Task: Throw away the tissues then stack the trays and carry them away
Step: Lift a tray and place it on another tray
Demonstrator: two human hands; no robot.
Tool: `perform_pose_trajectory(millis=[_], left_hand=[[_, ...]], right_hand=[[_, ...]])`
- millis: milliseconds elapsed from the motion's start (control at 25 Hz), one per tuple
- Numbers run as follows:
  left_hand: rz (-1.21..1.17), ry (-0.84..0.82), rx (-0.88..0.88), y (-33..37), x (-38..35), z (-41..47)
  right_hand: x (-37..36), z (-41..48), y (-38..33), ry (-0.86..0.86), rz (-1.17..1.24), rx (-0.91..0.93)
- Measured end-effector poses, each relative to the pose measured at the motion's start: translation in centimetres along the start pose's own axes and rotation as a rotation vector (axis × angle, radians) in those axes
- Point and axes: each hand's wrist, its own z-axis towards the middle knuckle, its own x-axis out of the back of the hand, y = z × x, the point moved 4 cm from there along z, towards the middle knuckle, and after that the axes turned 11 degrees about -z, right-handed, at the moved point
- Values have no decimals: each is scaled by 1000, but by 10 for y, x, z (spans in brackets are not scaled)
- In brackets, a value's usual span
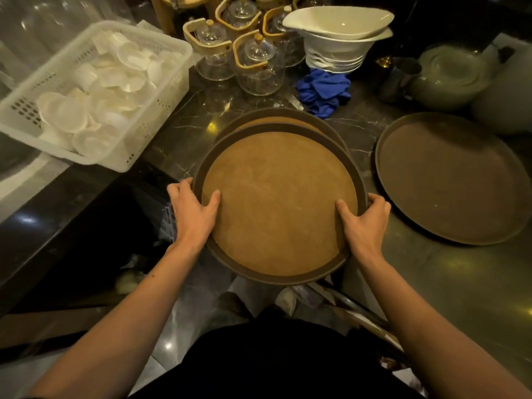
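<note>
My left hand (pixel 193 210) and right hand (pixel 363 223) squeeze the sides of the top tray (pixel 277 203). It sits crooked on the tray under it (pixel 276 121), half off the near counter edge. It could slide off. Another tray (pixel 452 180) waits on the right.

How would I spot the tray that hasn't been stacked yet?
Start at the dark marble counter and look right of the two hands. The lone tray lies flat there, apart from the held stack; it is darker brown, and nobody touches it.
</note>
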Motion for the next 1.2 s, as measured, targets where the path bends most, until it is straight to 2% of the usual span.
perform_pose_trajectory(millis=[520, 960, 1200], left_hand=[[4, -84, -1, -20, -53, 94], [60, -91, -18, -27, -64, 105], [102, -157, -43, -26, -64, 103]], right_hand=[[-47, 52, -19, 74, -61, -101], [-62, 66, -15, 103, -149, -71], [-61, 63, -15, 103, -231, -63]])
